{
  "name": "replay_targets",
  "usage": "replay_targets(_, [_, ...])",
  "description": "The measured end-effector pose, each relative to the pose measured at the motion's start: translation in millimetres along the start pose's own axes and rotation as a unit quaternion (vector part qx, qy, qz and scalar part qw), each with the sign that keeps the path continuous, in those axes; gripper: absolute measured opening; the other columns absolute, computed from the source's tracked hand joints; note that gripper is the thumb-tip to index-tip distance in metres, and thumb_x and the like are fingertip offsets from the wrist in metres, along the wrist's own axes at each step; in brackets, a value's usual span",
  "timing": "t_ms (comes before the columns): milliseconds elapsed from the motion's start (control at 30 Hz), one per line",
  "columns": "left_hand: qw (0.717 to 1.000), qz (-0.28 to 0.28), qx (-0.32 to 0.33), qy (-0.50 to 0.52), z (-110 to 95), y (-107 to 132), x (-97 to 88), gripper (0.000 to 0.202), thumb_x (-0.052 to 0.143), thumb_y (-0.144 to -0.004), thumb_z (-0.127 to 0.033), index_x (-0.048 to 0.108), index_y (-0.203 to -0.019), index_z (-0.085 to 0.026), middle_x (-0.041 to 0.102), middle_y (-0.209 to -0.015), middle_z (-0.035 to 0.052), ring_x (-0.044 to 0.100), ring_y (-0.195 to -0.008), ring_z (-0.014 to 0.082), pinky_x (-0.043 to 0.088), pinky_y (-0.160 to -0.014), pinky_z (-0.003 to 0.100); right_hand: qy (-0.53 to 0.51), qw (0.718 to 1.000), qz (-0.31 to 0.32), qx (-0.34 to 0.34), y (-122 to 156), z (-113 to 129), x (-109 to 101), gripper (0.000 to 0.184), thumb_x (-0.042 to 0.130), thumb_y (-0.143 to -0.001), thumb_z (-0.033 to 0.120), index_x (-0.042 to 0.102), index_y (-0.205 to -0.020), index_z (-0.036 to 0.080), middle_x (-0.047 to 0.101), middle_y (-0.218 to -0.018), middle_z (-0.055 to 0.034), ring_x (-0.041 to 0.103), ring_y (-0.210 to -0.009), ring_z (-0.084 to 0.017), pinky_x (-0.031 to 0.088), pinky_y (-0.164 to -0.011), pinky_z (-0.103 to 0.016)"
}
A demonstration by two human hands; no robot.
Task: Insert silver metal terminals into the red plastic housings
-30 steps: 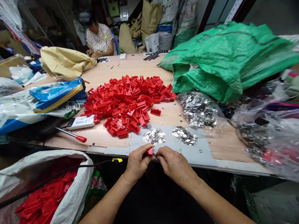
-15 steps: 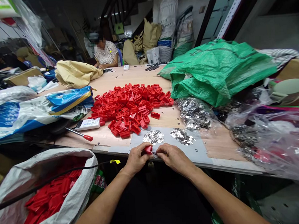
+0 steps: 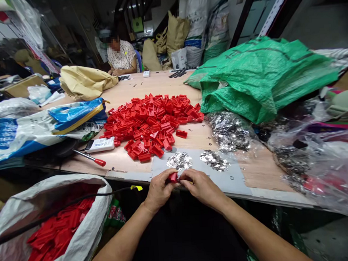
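Observation:
At the table's front edge my left hand is closed around a small red plastic part, thumb and fingers on its sides. My right hand meets it from the right in a pinch, fingertips at the part's right end. Whatever lies in that pinch is mostly covered by the fingers. Just beyond my hands, two small heaps of shiny metal pieces, a left heap and a right heap, rest on a grey sheet. Behind them spreads a large pile of red plastic parts.
An open white sack of red parts stands at lower left, a black cable across it. A red-tipped metal rod lies left. Right are a green woven sack and a clear bag of metal pieces. A person sits opposite.
My right fingertips have come closer to the red part. The thin metal piece seen between the hands earlier is now mostly hidden. The view has shifted slightly.

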State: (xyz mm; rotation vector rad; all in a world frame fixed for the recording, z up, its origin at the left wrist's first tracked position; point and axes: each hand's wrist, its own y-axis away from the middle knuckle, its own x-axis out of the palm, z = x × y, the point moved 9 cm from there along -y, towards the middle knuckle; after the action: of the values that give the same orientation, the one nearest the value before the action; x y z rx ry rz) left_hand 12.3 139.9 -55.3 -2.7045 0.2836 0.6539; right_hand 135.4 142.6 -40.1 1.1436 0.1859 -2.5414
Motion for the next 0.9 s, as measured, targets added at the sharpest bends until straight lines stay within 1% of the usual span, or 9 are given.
replay_targets(100, [1.000, 0.001, -0.002, -0.001, 1.2, 0.1, -0.1, 0.036, 0.066, -0.076, -0.017, 0.059, -0.111, -0.023, 0.068, -0.108, 0.0034, 0.064, -0.096, 0.0179, 0.049, -0.088, 0.031, -0.008, 1.000, -0.012, -0.007, 2.9, -4.7, -9.2, 0.012, 0.050, -0.085, 0.022, 0.062, -0.086, 0.022, 0.064, -0.087, -0.0016, 0.058, -0.081, -0.016, 0.043, -0.073, -0.027])
replay_targets(167, [1.000, 0.002, -0.002, -0.002, 1.8, 0.0, 0.0, 0.036, 0.066, -0.076, -0.016, 0.059, -0.111, -0.023, 0.068, -0.109, 0.0038, 0.064, -0.098, 0.0183, 0.049, -0.089, 0.031, 0.003, 1.000, -0.013, -0.006, 4.8, -6.7, -11.3, 0.012, 0.051, -0.085, 0.022, 0.062, -0.087, 0.022, 0.064, -0.089, -0.0017, 0.058, -0.082, -0.017, 0.043, -0.074, -0.028])
replay_targets(367, [1.000, 0.019, 0.002, -0.002, 1.4, -1.6, 0.3, 0.036, 0.066, -0.076, -0.016, 0.059, -0.111, -0.023, 0.068, -0.109, 0.0040, 0.063, -0.100, 0.0184, 0.048, -0.090, 0.032, 0.017, 1.000, 0.011, -0.017, 4.8, -7.3, -2.4, 0.013, 0.052, -0.084, 0.019, 0.063, -0.090, 0.023, 0.064, -0.092, -0.0014, 0.059, -0.085, -0.016, 0.044, -0.075, -0.027])
replay_targets(633, [0.999, 0.045, 0.016, 0.000, -0.5, -3.9, 0.9, 0.037, 0.065, -0.076, -0.017, 0.058, -0.112, -0.024, 0.068, -0.108, 0.0036, 0.063, -0.101, 0.0193, 0.048, -0.091, 0.034, 0.028, 0.999, 0.007, -0.018, 5.3, -7.1, -1.0, 0.016, 0.051, -0.085, 0.018, 0.064, -0.094, 0.024, 0.064, -0.093, -0.0016, 0.060, -0.086, -0.016, 0.045, -0.077, -0.027])
replay_targets(800, [0.997, 0.067, 0.032, -0.005, -5.7, -3.7, 1.6, 0.037, 0.061, -0.080, -0.018, 0.056, -0.116, -0.024, 0.066, -0.111, 0.0048, 0.062, -0.103, 0.0196, 0.048, -0.092, 0.035, 0.063, 0.998, -0.004, -0.020, 6.2, -2.5, 0.6, 0.017, 0.049, -0.088, 0.020, 0.063, -0.097, 0.026, 0.063, -0.094, -0.0005, 0.060, -0.086, -0.015, 0.044, -0.075, -0.026])
replay_targets(900, [0.996, 0.077, 0.041, -0.012, -8.1, -2.3, 2.4, 0.039, 0.059, -0.081, -0.019, 0.053, -0.119, -0.024, 0.064, -0.114, 0.0052, 0.060, -0.106, 0.0192, 0.047, -0.094, 0.035, 0.103, 0.994, -0.014, -0.023, 7.5, 1.5, 1.0, 0.017, 0.049, -0.089, 0.021, 0.062, -0.098, 0.026, 0.062, -0.093, -0.0005, 0.060, -0.083, -0.015, 0.044, -0.071, -0.025])
